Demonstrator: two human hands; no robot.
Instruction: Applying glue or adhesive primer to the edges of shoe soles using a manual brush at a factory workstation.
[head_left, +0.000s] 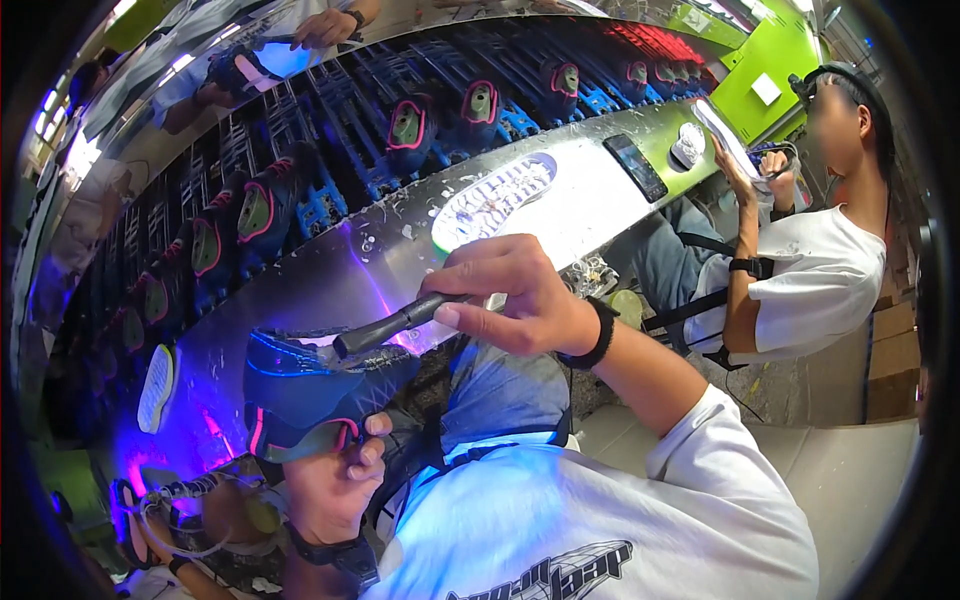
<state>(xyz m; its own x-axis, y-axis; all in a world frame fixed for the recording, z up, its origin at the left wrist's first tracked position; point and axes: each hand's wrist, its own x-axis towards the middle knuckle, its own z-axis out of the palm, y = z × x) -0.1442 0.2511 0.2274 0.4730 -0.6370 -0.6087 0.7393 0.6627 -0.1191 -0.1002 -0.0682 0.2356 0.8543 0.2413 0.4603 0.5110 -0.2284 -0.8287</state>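
Note:
My left hand [338,490] grips a dark blue shoe upper [310,385] with pink trim, held sole side up in front of me. Its opening and pink collar face down toward my fingers. In my right hand [515,295] is a black rod-shaped tool [400,325], pinched between thumb and fingers. The tool's far end lies over the upturned rim of the shoe; whether it touches, I cannot tell. A pale shoe sole [497,203] with purple markings rests on the metal bench beyond my right hand.
Behind the bench [390,245], a rack conveyor carries several dark shoes [407,130]. A phone [635,167] and small white cup [688,147] sit at the right. Another sole [156,388] stands at left. A co-worker [815,250] on the right holds a white sole; others work across and lower left.

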